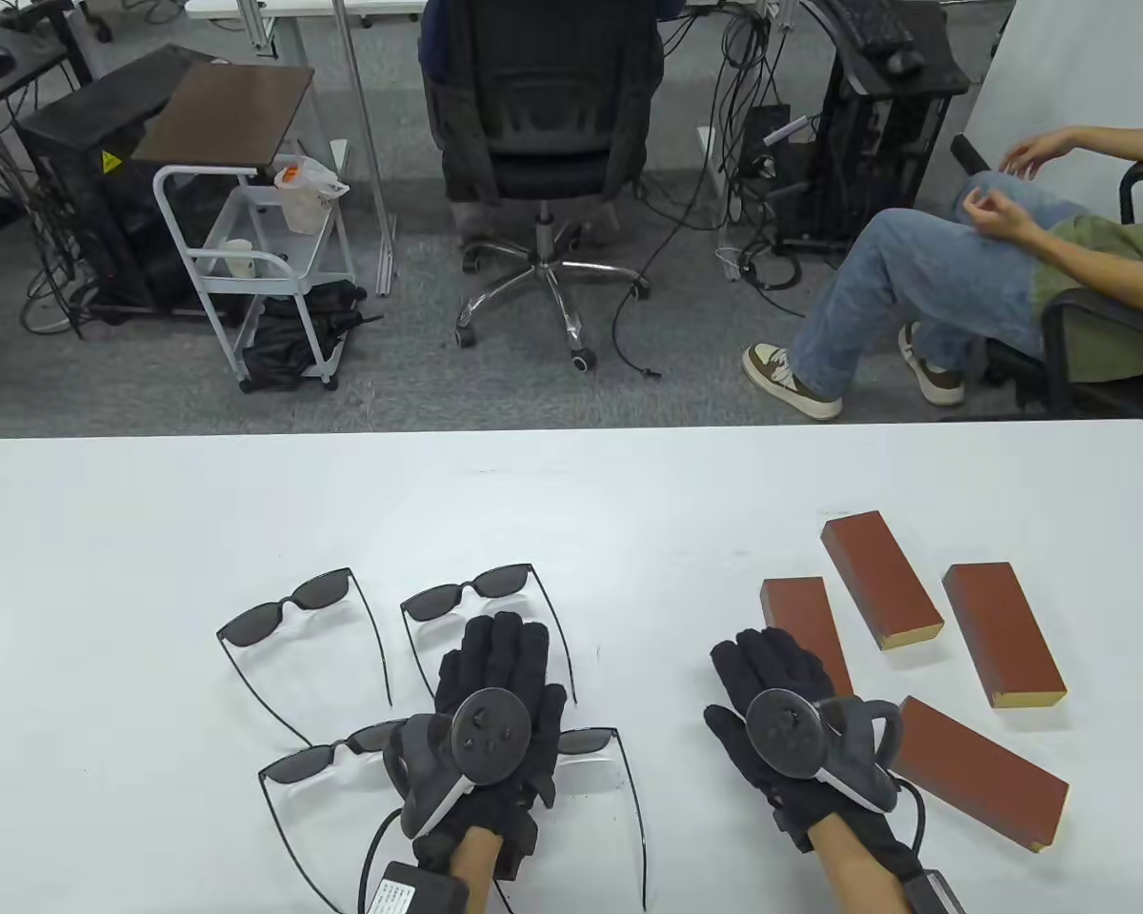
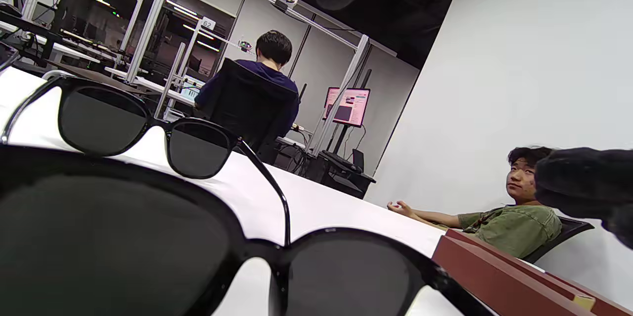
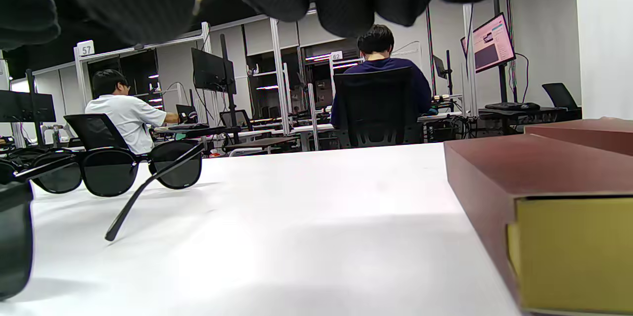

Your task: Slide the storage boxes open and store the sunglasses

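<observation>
Three black sunglasses lie on the white table [image 1: 571, 495]: one pair at the left [image 1: 295, 609], one pair mid-table [image 1: 471, 595], and a near pair [image 1: 319, 760] whose bridge is hidden under my left hand [image 1: 495, 657]. That hand lies flat with straight fingers, reaching between the mid-table pair's arms. Several brown storage boxes sit shut at the right. My right hand [image 1: 762, 666] rests flat beside the nearest-left box [image 1: 800, 619], covering its near end. The left wrist view shows the near pair [image 2: 123, 237] close below. The right wrist view shows a box's yellow drawer end [image 3: 568, 251].
More boxes lie at the back [image 1: 881, 579], far right [image 1: 1002, 633] and front right [image 1: 976, 771]. Beyond the table's far edge stand an office chair [image 1: 543, 143] and a white trolley [image 1: 248, 257]; a seated person [image 1: 962, 276] is at the right.
</observation>
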Demonstrator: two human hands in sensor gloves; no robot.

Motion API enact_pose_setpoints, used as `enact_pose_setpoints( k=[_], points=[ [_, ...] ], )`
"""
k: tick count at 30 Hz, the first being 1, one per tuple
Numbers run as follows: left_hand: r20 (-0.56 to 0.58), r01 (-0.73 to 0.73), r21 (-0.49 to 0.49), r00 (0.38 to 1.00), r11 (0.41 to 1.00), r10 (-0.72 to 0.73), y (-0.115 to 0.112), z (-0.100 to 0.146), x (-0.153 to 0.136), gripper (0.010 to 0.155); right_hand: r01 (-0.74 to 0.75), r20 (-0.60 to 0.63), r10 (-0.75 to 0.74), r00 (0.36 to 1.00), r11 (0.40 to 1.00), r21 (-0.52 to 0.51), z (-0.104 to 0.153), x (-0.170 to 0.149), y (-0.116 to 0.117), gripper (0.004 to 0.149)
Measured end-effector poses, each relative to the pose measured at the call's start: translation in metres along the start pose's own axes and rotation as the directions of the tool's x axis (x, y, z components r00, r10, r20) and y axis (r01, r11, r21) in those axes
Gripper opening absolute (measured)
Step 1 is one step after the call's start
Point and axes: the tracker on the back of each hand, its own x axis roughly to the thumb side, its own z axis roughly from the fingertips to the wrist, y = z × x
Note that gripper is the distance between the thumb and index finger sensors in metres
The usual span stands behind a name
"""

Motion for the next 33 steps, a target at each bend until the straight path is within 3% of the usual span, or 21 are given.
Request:
enact_pose_setpoints(
  k=[27,33],
  points=[
    [0.000,-0.009,0.057,1.000,0.998,0.009,0.009,0.002,-0.005,0.066,0.021,0.017,-0.022,1.000,1.000,0.013,0.000,-0.001,0.002,0.067],
    [-0.012,0.068,-0.005,0.998,0.998,-0.068,0.014,0.000,-0.007,0.065,0.020,0.017,-0.020,1.000,1.000,0.019,0.000,-0.001,0.002,0.067]
  ],
)
